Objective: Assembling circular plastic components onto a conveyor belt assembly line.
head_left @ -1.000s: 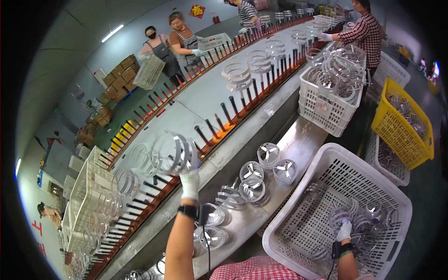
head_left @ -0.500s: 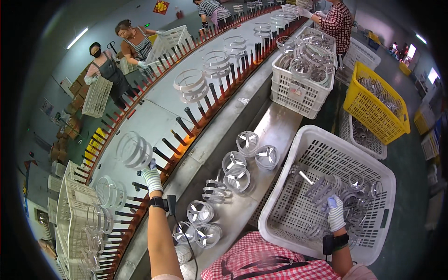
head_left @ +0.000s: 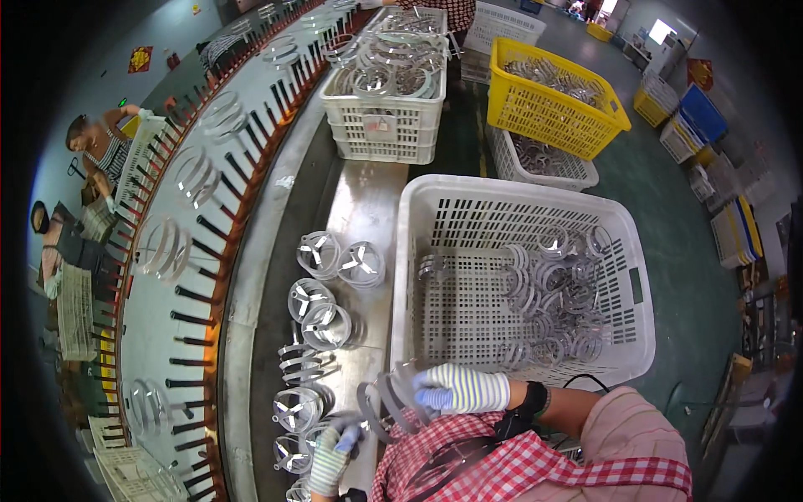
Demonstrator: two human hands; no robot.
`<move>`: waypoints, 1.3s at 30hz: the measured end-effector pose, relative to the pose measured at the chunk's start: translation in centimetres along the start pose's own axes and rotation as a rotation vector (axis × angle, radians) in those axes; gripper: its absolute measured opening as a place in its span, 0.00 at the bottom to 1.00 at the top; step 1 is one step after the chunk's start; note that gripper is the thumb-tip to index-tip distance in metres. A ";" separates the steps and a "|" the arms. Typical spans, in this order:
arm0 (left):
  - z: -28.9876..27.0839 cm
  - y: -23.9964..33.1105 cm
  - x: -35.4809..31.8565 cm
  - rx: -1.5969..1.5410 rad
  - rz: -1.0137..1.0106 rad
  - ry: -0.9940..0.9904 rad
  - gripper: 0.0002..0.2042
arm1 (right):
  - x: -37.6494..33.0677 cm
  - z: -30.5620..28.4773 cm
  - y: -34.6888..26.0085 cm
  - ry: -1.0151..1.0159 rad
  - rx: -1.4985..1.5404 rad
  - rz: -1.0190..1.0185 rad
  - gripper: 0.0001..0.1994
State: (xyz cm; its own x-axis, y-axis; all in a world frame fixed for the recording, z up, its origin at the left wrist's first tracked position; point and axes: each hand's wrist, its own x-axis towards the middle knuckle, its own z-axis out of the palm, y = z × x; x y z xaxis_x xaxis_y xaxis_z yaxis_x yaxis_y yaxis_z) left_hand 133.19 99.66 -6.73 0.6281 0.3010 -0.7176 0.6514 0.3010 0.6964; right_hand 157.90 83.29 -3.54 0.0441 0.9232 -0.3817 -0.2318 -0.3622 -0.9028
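- Nearest the lower edge of the steel bench [head_left: 368, 209], the left hand [head_left: 332, 456] in a striped knit glove touches the closest stack of rings [head_left: 294, 452]; whether its fingers are clenched cannot be determined.
- Right hand [head_left: 462, 389], same glove, grasps a bundle of thin metal rings [head_left: 386, 400] beside the near left corner of the white basket [head_left: 435, 326].
- Risk: the smooth, springy hoops can slide from the knit grip, snag in the perforated plastic wall, or topple the stacks.
- Farther along, spoked ring stacks [head_left: 339, 261] stand on the bench; loose rings [head_left: 552, 301] lie tangled in the basket.
- At the far end, a second white basket [head_left: 381, 134] holds more.
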 end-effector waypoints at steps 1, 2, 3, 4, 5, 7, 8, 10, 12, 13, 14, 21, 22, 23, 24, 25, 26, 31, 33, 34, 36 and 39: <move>0.3 0.4 -0.6 -0.087 -0.029 0.000 0.13 | 0.5 -1.2 1.1 -0.005 -0.178 -0.212 0.15; 0.6 0.3 -1.1 -0.174 -0.058 0.005 0.17 | 1.1 -2.5 2.5 -0.014 -0.357 -0.425 0.15; 0.1 -1.9 -1.7 -0.261 -0.073 0.041 0.17 | 1.9 -3.9 2.8 -0.030 -0.147 -0.242 0.15; -1.7 -7.3 -1.7 -0.439 -0.108 0.036 0.15 | 2.8 -5.6 2.9 -0.050 0.060 -0.054 0.14; -0.4 -5.7 -3.0 0.026 0.100 0.229 0.13 | 4.5 -7.8 4.7 0.031 0.224 0.073 0.13; 3.9 4.2 -5.8 -0.065 -0.152 0.369 0.12 | 7.8 -13.8 10.7 0.357 0.285 0.231 0.13; 2.6 1.0 -6.3 0.454 -0.036 0.290 0.13 | 9.6 -16.6 15.8 0.477 0.288 0.252 0.14; 6.1 4.3 -7.5 0.954 -0.094 0.638 0.10 | 13.9 -20.7 24.9 0.655 -0.261 0.140 0.14; 6.3 -1.7 -9.7 1.907 0.119 0.765 0.11 | 18.2 -21.3 26.2 0.496 -0.515 0.226 0.13; 6.9 -2.5 -10.0 1.924 0.041 0.837 0.11 | 19.0 -22.3 29.1 0.516 -0.774 0.042 0.11; 7.6 -2.9 -9.5 1.041 -0.261 0.838 0.10 | 19.8 -25.7 34.1 0.274 -1.271 0.081 0.12; 13.3 -0.8 -7.1 -0.819 -0.229 0.768 0.14 | 32.2 -35.3 53.7 0.197 -1.281 0.623 0.20; 14.0 -0.6 -7.5 -0.848 -0.198 0.787 0.13 | 34.0 -36.5 53.5 0.231 -1.475 0.594 0.19; 13.3 -4.1 -8.2 -0.867 -0.199 0.890 0.13 | 34.7 -35.2 55.0 0.290 -1.639 0.591 0.17; 13.5 -4.1 -7.7 -0.866 -0.212 0.923 0.13 | 35.5 -33.6 54.8 0.260 -1.632 0.572 0.17; 14.0 -3.3 -6.5 -0.876 -0.244 0.976 0.13 | 36.5 -30.9 54.2 0.272 -1.557 0.619 0.17; 14.1 -2.9 -6.2 -0.896 -0.253 0.996 0.13 | 36.9 -29.8 52.9 0.320 -1.500 0.680 0.17; 14.1 -1.6 -4.7 -0.909 -0.181 0.948 0.15 | 37.4 -29.6 45.2 -0.039 -1.552 0.666 0.22; 14.4 0.2 -3.8 -0.867 -0.194 0.922 0.18 | 37.3 -31.4 45.9 -0.003 -1.527 0.628 0.22; 14.7 1.0 -3.3 -0.856 -0.201 0.932 0.18 | 37.6 -31.7 46.5 0.029 -1.500 0.577 0.23; 13.6 2.0 -2.2 -0.832 -0.188 0.799 0.20 | 32.3 -43.8 51.1 0.237 -1.743 0.419 0.23; 14.4 4.8 -0.4 -0.865 -0.149 0.749 0.21 | 31.5 -45.5 48.0 1.067 0.182 0.168 0.17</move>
State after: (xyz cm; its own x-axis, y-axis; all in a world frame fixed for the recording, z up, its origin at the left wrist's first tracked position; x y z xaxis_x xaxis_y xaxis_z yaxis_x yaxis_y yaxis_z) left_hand 142.17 87.98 -3.16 -0.0293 0.5850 -0.8105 0.0062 0.8110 0.5851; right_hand 192.34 89.18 -67.88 0.7970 0.2460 -0.5516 -0.4496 -0.3682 -0.8138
